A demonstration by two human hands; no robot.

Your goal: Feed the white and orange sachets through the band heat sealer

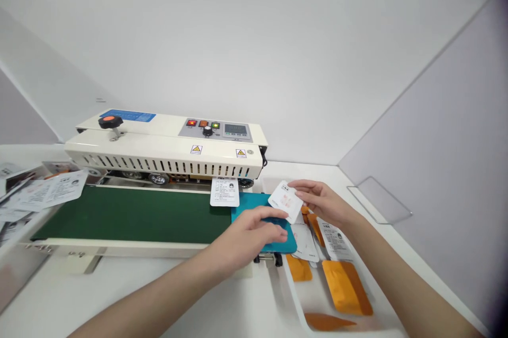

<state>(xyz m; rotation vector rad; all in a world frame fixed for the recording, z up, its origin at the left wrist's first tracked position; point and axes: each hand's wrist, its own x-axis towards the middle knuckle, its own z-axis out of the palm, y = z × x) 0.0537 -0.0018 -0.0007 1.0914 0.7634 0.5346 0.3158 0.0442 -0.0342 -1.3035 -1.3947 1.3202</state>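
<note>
A small white sachet (284, 200) with print on it is tilted above the teal plate (254, 201) at the right end of a band sealer (166, 142). My right hand (321, 200) pinches the sachet at its right edge. My left hand (252, 235) is over the teal plate, fingers apart and stretched out; its index fingertip is at the sachet's lower edge, and I cannot tell if it touches. Another white printed sachet (224, 193) lies at the right end of the green conveyor belt (138, 215), its top edge hidden under the sealer's housing.
To the right, a white bin (297, 301) holds orange pouches (346, 286) and white sachets (335, 240). At the far left lies a pile of printed sachets (47, 192). The sealer has lit switches (203, 124) and a black knob (110, 122). A wire stand (381, 200) is by the right wall.
</note>
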